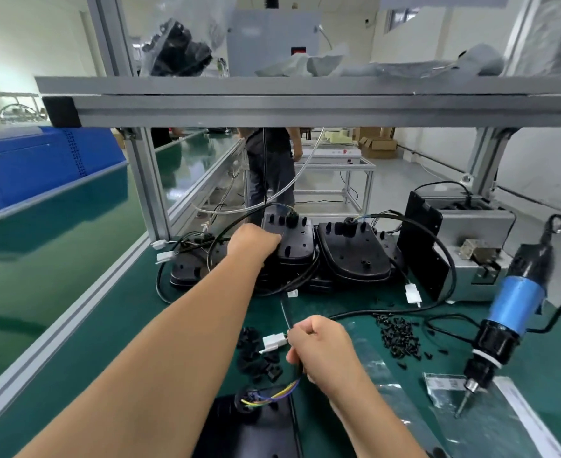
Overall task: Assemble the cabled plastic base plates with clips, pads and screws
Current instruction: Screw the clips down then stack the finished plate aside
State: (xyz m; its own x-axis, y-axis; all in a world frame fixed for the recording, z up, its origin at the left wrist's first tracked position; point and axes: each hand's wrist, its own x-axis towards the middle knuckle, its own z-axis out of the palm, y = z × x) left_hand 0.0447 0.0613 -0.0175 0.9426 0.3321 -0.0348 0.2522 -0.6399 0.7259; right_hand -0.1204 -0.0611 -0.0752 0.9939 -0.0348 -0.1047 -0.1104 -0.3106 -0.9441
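- The right hand point(322, 353) pinches a black cable point(286, 314) just behind its white connector point(273, 342).
- The left hand point(252, 241) reaches onto a stacked base plate point(294, 241) at the back of the green mat point(140, 325); whether its fingers grip cannot be told.
- Near base plate point(249, 428) lies below, coloured wires showing.
- Black clips point(257, 357) lie left of the connector, screws point(398, 335) right of it.
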